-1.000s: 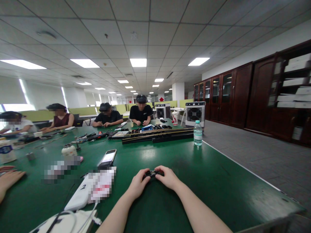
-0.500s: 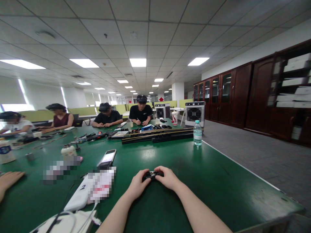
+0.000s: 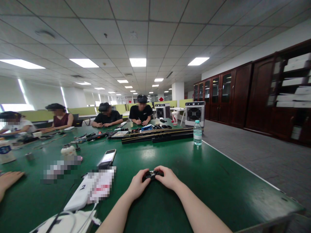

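Both my hands grip a small black object [image 3: 152,175] with some lighter metallic detail on its top; it is too small to tell its kind. My left hand [image 3: 139,183] closes on its left end, thumb in front and fingers behind. On the right end, my right hand [image 3: 168,178] pinches it the same way. The object is held at or just over the green table [image 3: 194,194]; I cannot tell whether it touches the surface. My fingers cover both its ends.
A water bottle [image 3: 197,132] stands near the right edge. Long black bars [image 3: 160,135] lie across the middle. To the left are a phone [image 3: 108,158], a white power bank [image 3: 79,194] with cables, and another person's hand [image 3: 11,179]. Several people sit opposite.
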Available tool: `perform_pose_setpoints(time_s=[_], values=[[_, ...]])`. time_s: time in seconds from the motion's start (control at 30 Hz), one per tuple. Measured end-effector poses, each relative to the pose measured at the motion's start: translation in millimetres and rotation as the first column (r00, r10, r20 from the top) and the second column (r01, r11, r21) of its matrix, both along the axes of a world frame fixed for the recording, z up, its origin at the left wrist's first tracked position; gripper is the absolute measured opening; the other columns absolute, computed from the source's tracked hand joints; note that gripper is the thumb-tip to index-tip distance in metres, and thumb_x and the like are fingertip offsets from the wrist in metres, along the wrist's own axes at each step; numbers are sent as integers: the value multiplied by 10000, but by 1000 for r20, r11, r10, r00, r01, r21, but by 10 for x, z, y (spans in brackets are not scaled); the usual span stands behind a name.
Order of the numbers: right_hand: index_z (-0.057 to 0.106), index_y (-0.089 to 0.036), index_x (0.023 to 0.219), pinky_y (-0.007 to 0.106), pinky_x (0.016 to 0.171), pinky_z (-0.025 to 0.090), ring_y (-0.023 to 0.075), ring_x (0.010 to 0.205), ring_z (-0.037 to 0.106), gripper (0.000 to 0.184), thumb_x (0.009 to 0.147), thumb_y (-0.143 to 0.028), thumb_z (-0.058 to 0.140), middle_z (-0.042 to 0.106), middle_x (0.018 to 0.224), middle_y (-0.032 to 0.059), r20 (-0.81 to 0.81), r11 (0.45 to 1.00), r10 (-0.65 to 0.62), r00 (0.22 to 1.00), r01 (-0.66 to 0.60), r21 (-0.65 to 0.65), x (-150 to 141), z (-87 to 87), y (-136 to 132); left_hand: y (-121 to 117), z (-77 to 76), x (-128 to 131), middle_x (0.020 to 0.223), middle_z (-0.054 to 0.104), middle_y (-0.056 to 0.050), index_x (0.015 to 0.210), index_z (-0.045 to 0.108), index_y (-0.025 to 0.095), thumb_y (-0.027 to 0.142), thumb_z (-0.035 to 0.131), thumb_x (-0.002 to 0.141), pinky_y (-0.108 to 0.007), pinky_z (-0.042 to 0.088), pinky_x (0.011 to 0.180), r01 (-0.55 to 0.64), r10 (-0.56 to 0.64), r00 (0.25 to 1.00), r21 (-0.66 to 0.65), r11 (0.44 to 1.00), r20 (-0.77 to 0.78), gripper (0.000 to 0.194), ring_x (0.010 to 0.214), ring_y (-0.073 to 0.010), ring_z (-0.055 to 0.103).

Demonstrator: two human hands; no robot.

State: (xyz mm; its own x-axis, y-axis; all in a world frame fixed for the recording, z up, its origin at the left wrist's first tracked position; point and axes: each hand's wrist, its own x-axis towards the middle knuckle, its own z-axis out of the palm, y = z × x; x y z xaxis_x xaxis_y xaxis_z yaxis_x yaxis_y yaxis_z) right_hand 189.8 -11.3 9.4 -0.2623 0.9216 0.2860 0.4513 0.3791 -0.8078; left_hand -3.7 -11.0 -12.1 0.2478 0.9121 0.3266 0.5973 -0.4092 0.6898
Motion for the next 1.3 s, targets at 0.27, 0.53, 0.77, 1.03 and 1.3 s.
perform_pose_setpoints(time_s=[0.27, 0.53, 0.77, 1.03, 1.3], values=[[674, -202, 994, 335, 894, 467, 209, 967, 629, 335, 662, -191, 637, 699, 1020, 45, 49, 1000, -23, 999, 23, -9, 0, 29, -29, -8, 24, 14, 1150, 636, -72, 1132, 603, 188, 154, 582, 742, -327, 448, 963, -2, 2, 1000, 4, 1000, 6, 392, 1058, -209, 590], [695, -223, 980, 364, 913, 449, 230, 1000, 604, 322, 662, -259, 663, 691, 1027, 51, 129, 999, -12, 992, 7, 41, -24, 46, -59, -10, 25, 16, 1158, 640, -66, 1143, 606, 193, 148, 605, 723, -320, 452, 966, -10, 10, 1000, -6, 1000, 7, 422, 1062, -207, 596], [713, -250, 954, 355, 915, 440, 225, 992, 605, 292, 665, -261, 674, 691, 1006, 41, 184, 998, -18, 983, 8, 59, -48, 41, -80, 1, 3, 7, 1163, 641, -72, 1155, 598, 197, 184, 637, 713, -341, 454, 970, -4, 4, 1000, 4, 1000, 18, 444, 1077, -222, 596], [717, -255, 914, 357, 913, 427, 227, 999, 584, 244, 681, -209, 662, 683, 1011, 41, 253, 997, -39, 967, 21, 75, -62, 75, -118, 7, -4, 5, 1144, 633, -83, 1135, 607, 184, 142, 621, 693, -344, 452, 970, 12, -12, 1000, 26, 1000, 1, 444, 1073, -227, 591], [709, -248, 885, 367, 934, 410, 223, 1022, 564, 192, 711, -192, 654, 671, 1034, 40, 226, 995, -16, 974, -7, 97, -69, 29, -70, -4, 12, 13, 1124, 632, -75, 1106, 621, 192, 133, 603, 708, -334, 453, 961, 14, -13, 1000, 26, 1000, -9, 403, 1052, -219, 595]])
